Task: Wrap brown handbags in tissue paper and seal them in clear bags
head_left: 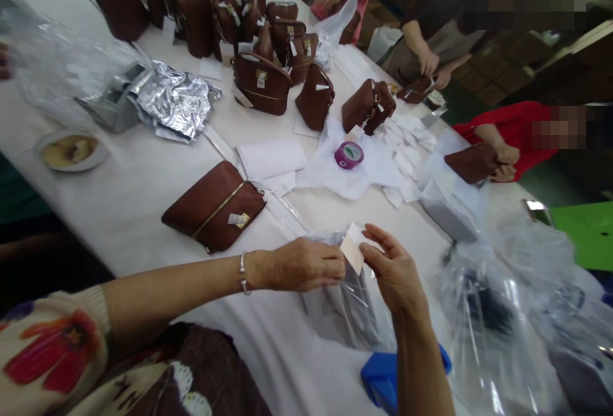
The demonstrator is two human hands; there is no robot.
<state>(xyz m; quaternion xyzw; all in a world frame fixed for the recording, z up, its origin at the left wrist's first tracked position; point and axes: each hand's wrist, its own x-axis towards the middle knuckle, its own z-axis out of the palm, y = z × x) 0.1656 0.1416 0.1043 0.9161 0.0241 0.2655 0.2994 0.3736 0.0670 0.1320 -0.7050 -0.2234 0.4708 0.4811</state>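
In front of me, both hands meet at a small white and cream paper card (353,250). My left hand (304,266), with a silver bracelet at the wrist, is closed with its fingertips at the card's left edge. The thumb and fingers of my right hand (395,269) pinch the card's right side, the other fingers slightly raised. Just beneath them lies a clear plastic bag (357,310) with something grey in it. A brown handbag (215,208) with a gold zip and a small tag rests on its side beyond my left forearm.
Several brown handbags (261,84) stand farther back. Purple tape (349,155) sits on white paper. Silver foil packets (175,100) and a bowl (71,149) are at left. A blue tool (380,381) is by my right forearm, plastic bags (498,326) to the right. Co-workers handle bags opposite.
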